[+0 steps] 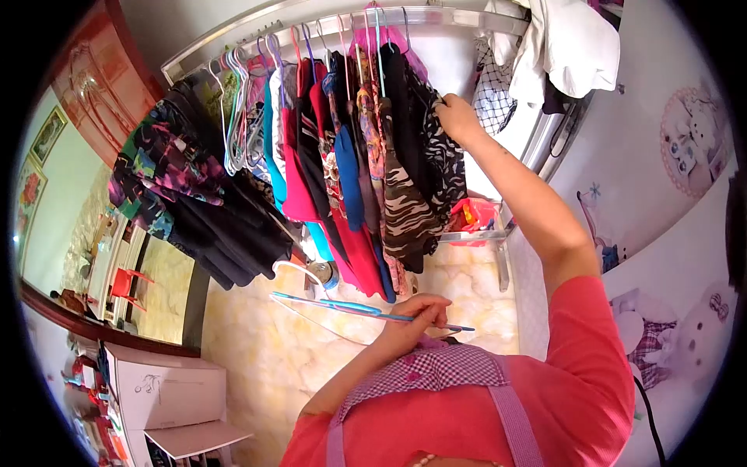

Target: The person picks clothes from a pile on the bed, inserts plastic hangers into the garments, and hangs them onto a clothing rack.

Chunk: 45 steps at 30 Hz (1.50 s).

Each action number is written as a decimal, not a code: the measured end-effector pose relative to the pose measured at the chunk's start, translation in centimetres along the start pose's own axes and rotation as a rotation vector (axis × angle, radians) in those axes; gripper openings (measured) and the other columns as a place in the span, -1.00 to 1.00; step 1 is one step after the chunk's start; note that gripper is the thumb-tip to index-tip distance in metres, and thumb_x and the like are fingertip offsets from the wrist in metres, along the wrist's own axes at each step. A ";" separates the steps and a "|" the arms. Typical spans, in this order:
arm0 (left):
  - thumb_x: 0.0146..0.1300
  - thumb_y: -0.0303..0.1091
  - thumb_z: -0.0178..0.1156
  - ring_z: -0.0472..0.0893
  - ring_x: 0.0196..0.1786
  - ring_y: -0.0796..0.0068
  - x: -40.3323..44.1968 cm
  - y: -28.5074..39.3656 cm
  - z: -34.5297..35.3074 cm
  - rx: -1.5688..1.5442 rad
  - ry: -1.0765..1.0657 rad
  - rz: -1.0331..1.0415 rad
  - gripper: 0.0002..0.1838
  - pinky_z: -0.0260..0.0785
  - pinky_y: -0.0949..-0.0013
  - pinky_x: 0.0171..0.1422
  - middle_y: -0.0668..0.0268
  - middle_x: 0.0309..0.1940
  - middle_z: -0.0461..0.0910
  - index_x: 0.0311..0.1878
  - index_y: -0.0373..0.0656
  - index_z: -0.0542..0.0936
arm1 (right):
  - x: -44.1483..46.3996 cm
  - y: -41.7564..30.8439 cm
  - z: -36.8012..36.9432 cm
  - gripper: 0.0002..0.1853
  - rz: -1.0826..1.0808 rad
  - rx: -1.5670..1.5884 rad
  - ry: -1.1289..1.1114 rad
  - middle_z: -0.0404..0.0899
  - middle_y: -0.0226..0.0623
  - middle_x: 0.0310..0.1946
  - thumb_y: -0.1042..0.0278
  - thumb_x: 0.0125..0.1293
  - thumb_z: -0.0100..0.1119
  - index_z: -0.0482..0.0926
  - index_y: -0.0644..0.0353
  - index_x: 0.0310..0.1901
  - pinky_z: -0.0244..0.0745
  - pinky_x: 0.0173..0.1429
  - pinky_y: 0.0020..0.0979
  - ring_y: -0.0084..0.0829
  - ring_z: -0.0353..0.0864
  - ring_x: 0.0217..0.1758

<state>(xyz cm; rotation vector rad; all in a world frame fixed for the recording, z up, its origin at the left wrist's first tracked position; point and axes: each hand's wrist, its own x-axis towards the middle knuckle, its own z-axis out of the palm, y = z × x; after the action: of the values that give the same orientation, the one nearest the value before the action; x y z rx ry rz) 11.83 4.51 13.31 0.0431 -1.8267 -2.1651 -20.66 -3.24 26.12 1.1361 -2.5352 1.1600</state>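
Observation:
My left hand (pixel 412 317) is closed around thin blue clothes hangers (pixel 342 305), held low in front of the checked apron. How many hangers it holds I cannot tell. My right hand (pixel 457 118), arm stretched up and forward, pinches the edge of a black-and-white patterned garment (pixel 445 167) at the right end of the hanging clothes. Just left of it hang a camouflage-print garment (pixel 406 206) and a flowered one (pixel 372 132) on hangers. The fingertips of my right hand are partly hidden by the hand itself.
A metal clothes rack (pixel 455 17) spans the top. Several bare hangers (pixel 236 117) and dark clothes (pixel 210 210) hang at its left. White cloth (pixel 576 47) drapes over its right end. A red bag (pixel 472 216) sits on the lower rail, and a white cabinet (pixel 175 389) stands at lower left.

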 end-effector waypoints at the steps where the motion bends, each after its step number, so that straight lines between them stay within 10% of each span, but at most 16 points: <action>1: 0.31 -0.47 -0.04 0.50 -0.31 0.51 0.2 0.3 0.1 0.028 0.003 -0.014 -0.83 0.38 0.46 -0.17 0.26 -0.39 0.49 -0.09 -0.28 0.46 | 0.3 0.4 0.4 -0.58 0.019 0.047 -0.021 0.49 0.15 -0.15 0.15 0.19 -0.11 0.47 0.37 -0.13 0.31 0.09 -0.19 0.03 0.46 -0.01; 4: 0.30 -0.45 -0.02 0.50 -0.27 0.56 0.2 -0.1 0.4 -0.008 -0.014 -0.047 -0.82 0.39 0.49 -0.13 0.30 -0.35 0.49 -0.08 -0.28 0.48 | 0.3 0.8 0.8 -0.59 0.043 0.237 -0.082 0.50 0.14 -0.16 0.16 0.16 -0.08 0.47 0.38 -0.13 0.32 0.07 -0.22 0.00 0.48 -0.03; 5: 0.30 -0.44 -0.01 0.50 -0.26 0.58 0.2 -0.3 0.5 -0.041 -0.026 -0.057 -0.81 0.40 0.50 -0.11 0.31 -0.33 0.49 -0.08 -0.28 0.49 | 0.0 0.8 0.7 -0.62 0.053 0.276 -0.073 0.55 0.00 -0.26 0.30 0.17 -0.03 0.45 0.47 -0.09 0.34 -0.04 -0.37 -0.29 0.52 -0.16; 16: 0.29 -0.46 0.00 0.53 -0.23 0.54 -0.6 -0.8 0.9 0.020 -0.187 -0.035 -0.80 0.41 0.48 -0.10 0.28 -0.31 0.52 -0.06 -0.27 0.49 | -0.7 1.6 -0.1 -0.64 -0.016 -0.005 0.024 0.48 0.24 -0.21 0.25 0.18 -0.11 0.44 0.43 -0.18 0.32 0.06 -0.14 0.09 0.45 -0.05; 33: 0.26 -0.47 0.03 0.47 -0.13 0.52 -3.7 -0.5 -0.2 -0.076 -0.075 -0.108 -0.75 0.33 0.48 -0.04 0.28 -0.19 0.45 0.01 -0.25 0.42 | -6.3 1.0 -0.8 -0.39 -0.158 0.168 0.070 0.42 -0.03 -0.05 0.05 0.17 0.13 0.32 0.38 0.11 0.35 0.06 -0.35 -0.19 0.49 -0.11; 37: 0.21 -0.45 0.04 0.24 0.17 0.45 -4.9 -1.7 -1.4 -0.011 0.094 0.026 -0.51 0.24 0.39 0.13 0.21 0.14 0.15 0.23 -0.13 0.21 | -20.0 -0.8 -2.7 -0.59 -0.024 0.727 -0.386 0.45 -0.24 -0.01 0.20 0.31 0.02 0.36 0.28 0.09 0.33 0.11 -0.46 -0.49 0.42 0.03; 41: 0.23 -0.38 0.04 0.23 0.17 0.41 -6.5 -3.4 -1.9 0.091 0.100 -0.008 -0.49 0.19 0.35 0.17 0.21 0.11 0.19 0.25 -0.11 0.19 | -34.9 -0.1 -1.8 -0.59 0.088 0.475 -0.986 0.50 -0.32 -0.06 0.13 0.35 -0.07 0.40 0.26 0.08 0.35 0.08 -0.45 -0.54 0.43 0.00; 45: 0.26 -0.32 0.05 0.27 0.12 0.45 -8.7 -5.3 0.1 -0.024 -0.150 -0.203 -0.47 0.18 0.37 0.17 0.22 0.10 0.22 0.26 -0.13 0.15 | -46.1 -0.7 -0.9 -0.60 0.455 0.856 -0.936 0.44 -0.46 -0.29 0.16 0.35 -0.07 0.32 0.22 0.12 0.34 -0.21 -0.58 -0.66 0.37 -0.27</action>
<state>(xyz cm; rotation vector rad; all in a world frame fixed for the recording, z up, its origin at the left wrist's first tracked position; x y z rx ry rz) 19.00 7.52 6.70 0.0642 -1.9532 -2.3866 12.37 23.92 8.72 1.5839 -3.1270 2.4736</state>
